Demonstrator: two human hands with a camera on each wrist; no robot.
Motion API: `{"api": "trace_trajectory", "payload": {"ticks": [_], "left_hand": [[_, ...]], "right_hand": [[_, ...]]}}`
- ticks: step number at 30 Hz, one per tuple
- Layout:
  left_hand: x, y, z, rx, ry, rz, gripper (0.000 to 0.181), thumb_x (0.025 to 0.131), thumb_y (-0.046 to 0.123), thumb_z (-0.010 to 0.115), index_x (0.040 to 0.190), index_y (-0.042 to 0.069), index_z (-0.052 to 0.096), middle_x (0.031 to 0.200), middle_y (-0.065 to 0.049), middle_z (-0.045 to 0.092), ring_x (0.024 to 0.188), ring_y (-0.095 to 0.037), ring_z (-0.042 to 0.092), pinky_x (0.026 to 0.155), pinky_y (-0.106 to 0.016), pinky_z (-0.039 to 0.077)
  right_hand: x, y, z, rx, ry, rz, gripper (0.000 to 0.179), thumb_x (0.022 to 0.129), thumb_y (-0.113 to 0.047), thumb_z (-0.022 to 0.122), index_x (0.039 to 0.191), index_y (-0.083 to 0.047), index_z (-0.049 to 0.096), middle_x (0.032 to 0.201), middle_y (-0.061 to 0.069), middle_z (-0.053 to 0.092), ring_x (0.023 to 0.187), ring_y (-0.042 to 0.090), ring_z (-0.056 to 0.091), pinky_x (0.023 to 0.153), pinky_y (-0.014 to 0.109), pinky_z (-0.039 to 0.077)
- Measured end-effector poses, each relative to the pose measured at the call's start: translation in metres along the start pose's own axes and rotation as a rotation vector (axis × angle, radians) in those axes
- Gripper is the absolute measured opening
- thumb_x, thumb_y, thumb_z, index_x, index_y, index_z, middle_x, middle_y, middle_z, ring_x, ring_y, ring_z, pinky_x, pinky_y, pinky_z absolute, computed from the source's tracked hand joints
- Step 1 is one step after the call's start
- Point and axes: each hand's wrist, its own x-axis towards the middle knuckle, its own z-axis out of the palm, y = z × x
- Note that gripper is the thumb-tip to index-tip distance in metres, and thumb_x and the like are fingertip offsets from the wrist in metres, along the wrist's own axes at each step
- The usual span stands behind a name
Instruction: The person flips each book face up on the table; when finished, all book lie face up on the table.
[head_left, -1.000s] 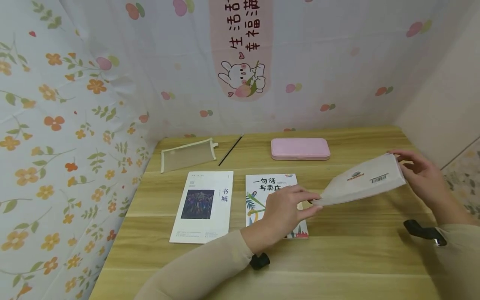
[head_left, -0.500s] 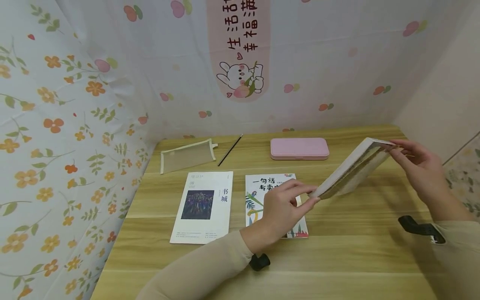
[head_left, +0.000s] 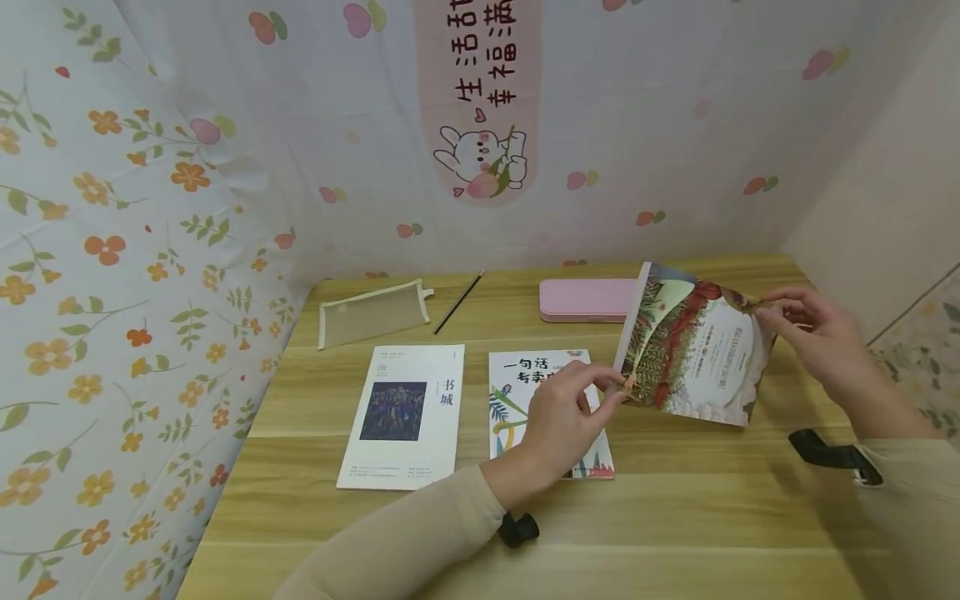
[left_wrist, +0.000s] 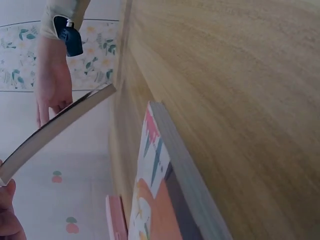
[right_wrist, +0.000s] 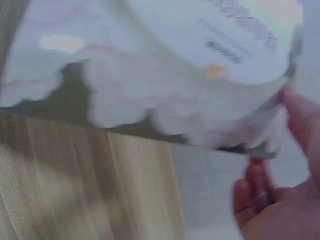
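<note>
Between both hands, a book [head_left: 712,342] with a colourful illustrated cover is held tilted above the right side of the table, its cover facing the head camera. My left hand [head_left: 558,417] pinches its lower left corner between thumb and fingers. At the far right edge, my right hand [head_left: 825,342] grips the book by its upper corner. The right wrist view shows the cover's pale, cloud-like part [right_wrist: 150,95], somewhat blurred. Under my left hand and forearm lies a white picture-covered book [head_left: 510,400], partly hidden. Further left a white book with a dark picture [head_left: 405,450] lies flat.
A pink pencil case [head_left: 585,298] stands at the back, its right end hidden by the held book. A mesh zip pouch [head_left: 375,315] and a thin black pen or pencil [head_left: 459,302] lie at the back left. Patterned cloth [head_left: 337,125] hangs behind the wooden table [head_left: 637,517].
The held book has turned over: its white back with a barcode faced up earlier, then its page edges showed, and now the illustrated cover shows. Both hands stay roughly in place.
</note>
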Motion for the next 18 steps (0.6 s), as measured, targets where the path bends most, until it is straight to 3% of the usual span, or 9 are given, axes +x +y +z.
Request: {"api": "trace_trajectory", "payload": {"ticks": [5, 8, 13, 18], "left_hand": [[-0.004, -0.001, 0.006, 0.081, -0.102, -0.067, 0.011, 0.099, 0.029, 0.071, 0.11, 0.026, 0.073, 0.091, 0.015, 0.064, 0.062, 0.004, 0.043, 0.056, -0.009, 0.035], [-0.006, 0.0, 0.008, 0.108, -0.151, -0.097, 0.012, 0.099, 0.031, 0.071, 0.109, 0.026, 0.074, 0.089, 0.015, 0.065, 0.064, 0.003, 0.043, 0.055, -0.01, 0.033], [-0.009, -0.002, 0.015, 0.102, -0.218, -0.16, 0.013, 0.097, 0.031, 0.073, 0.108, 0.024, 0.075, 0.083, 0.015, 0.066, 0.06, 0.004, 0.039, 0.053, -0.012, 0.031], [-0.013, -0.001, 0.024, 0.03, -0.303, -0.25, 0.015, 0.098, 0.031, 0.072, 0.111, 0.024, 0.075, 0.081, 0.017, 0.065, 0.049, 0.003, 0.038, 0.046, -0.015, 0.031]], "right_hand": [[0.002, 0.008, 0.0, -0.071, -0.121, 0.011, 0.038, 0.106, -0.031, 0.058, 0.139, -0.012, 0.056, 0.11, -0.032, 0.051, 0.097, -0.011, 0.048, 0.072, 0.011, 0.044], [0.003, 0.016, 0.003, -0.063, -0.151, 0.005, 0.035, 0.106, -0.026, 0.058, 0.138, -0.012, 0.058, 0.107, -0.022, 0.056, 0.091, -0.005, 0.051, 0.069, 0.016, 0.047], [0.004, 0.03, 0.006, -0.049, -0.186, -0.031, 0.025, 0.104, -0.018, 0.062, 0.129, -0.013, 0.062, 0.085, -0.005, 0.059, 0.076, 0.009, 0.05, 0.058, 0.028, 0.043], [0.003, 0.035, 0.009, -0.113, -0.215, -0.016, 0.025, 0.104, -0.023, 0.064, 0.125, -0.011, 0.062, 0.078, -0.002, 0.052, 0.07, 0.013, 0.046, 0.055, 0.03, 0.04]]}}
